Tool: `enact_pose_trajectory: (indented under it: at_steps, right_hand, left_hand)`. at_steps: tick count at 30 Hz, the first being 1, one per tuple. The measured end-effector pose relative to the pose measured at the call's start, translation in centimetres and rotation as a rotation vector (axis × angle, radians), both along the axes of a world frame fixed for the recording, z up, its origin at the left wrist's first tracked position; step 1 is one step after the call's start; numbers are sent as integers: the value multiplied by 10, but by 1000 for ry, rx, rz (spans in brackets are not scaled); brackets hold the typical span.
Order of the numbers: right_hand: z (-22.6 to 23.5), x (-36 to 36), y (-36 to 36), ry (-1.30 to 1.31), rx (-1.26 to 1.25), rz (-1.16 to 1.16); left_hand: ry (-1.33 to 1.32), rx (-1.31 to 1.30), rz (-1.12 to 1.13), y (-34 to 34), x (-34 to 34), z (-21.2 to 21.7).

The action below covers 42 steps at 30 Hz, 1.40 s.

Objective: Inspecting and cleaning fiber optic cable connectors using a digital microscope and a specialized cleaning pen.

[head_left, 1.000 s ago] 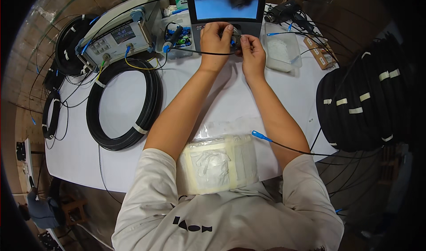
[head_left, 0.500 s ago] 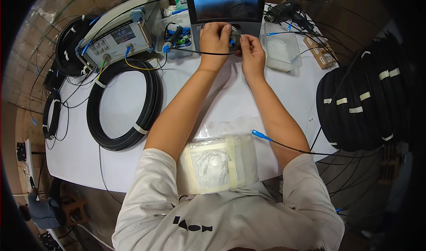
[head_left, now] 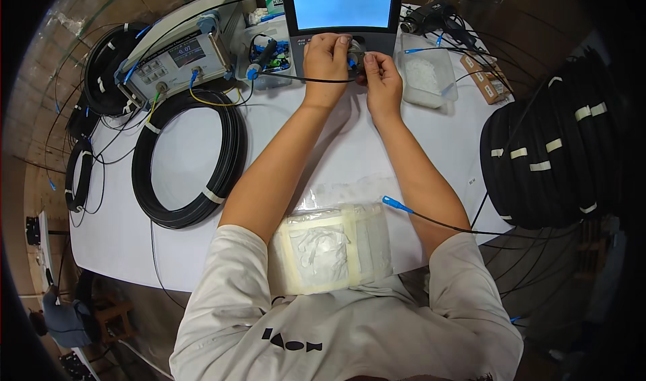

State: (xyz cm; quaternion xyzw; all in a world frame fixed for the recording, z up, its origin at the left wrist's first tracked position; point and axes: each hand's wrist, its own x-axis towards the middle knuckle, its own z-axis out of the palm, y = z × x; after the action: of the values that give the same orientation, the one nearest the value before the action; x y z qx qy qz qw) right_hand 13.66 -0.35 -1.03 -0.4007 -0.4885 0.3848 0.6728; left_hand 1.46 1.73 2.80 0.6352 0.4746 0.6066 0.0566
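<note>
Black cable point(head_left: 296, 79) pinched between both hands point(head_left: 354, 63) below the screen point(head_left: 342, 3).

The table point(head_left: 431, 145) is covered in plain white. The screen point(head_left: 343, 1) of the dark grey device point(head_left: 377, 41) glows pale blue. A thin black cable point(head_left: 303, 79) runs toward the left hand point(head_left: 326, 61) and right hand point(head_left: 381, 78), with a spot of blue between the fingers. The coil of black cable point(head_left: 188, 159) is banded with white tape, as is the stack of black coils point(head_left: 552, 159). The grey test instrument point(head_left: 175, 61) has blue corners, blue plugs and a yellow lead. The loose connector point(head_left: 393, 204) is bright blue on a black cord. The clear bag point(head_left: 333, 246) holds white wipes, edged pale yellow. The shirt point(head_left: 350, 340) is white with a small black mark. The clear tub point(head_left: 427, 78) holds white material.
</note>
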Motion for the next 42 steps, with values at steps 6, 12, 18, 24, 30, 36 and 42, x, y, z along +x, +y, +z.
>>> enact_pose_trajectory:
  at_steps: [6, 12, 18, 24, 30, 36, 42]
  right_hand:
    - [0, 0, 1, 12, -20, 1]
    - [1, -1, -1, 5, -22, 2]
    - [2, 0, -1, -2, -13, -6]
    - [3, -2, -2, -2, -15, -13]
    - [0, 1, 1, -39, -26, -36]
    - [2, -3, -2, -4, -3, -23]
    - [2, -1, -2, -32, -13, -26]
  left_hand:
    - [-135, -140, -103, 0, -1, 1]
    - [-168, -99, -153, -1, -1, 2]
    - [-205, -66, -106, -2, 5, 2]
    - [-145, -104, -113, 0, -1, 2]
    - [-208, -123, -185, -2, 0, 8]
    - [-207, -182, -154, 0, -4, 6]
    - [-70, -24, -51, -4, 1, 5]
